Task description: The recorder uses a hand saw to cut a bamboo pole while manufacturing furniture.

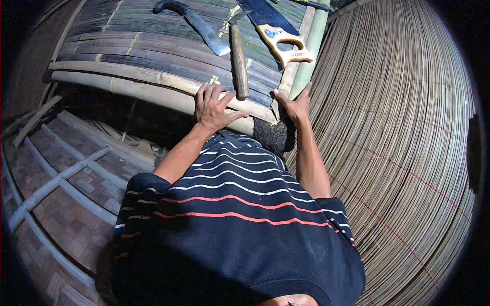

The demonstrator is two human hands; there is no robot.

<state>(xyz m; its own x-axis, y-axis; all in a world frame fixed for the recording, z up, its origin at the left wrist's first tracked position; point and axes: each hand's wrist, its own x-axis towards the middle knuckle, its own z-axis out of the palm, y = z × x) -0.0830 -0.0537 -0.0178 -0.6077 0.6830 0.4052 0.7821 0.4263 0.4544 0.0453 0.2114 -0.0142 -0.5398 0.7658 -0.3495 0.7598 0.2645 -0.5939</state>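
My left hand lies over the split bamboo strip along the front edge of a bamboo-slat platform, its fingers spread and its thumb stretched to the right. At the front right corner, my right hand straddles the end of the pale green bamboo side pole, thumb on the inner side and fingers on the outer. A wooden-handled hammer rests between my hands, its grip end near the strip. Beyond it lie a handsaw with a pale handle and a curved, dark-handled machete.
A thick bamboo rail runs beneath the strip. To my right hangs or stands a wall of thin reeds, close to my right arm. At the lower left is a bamboo lattice over woven matting. A dark speckled surface sits below the corner.
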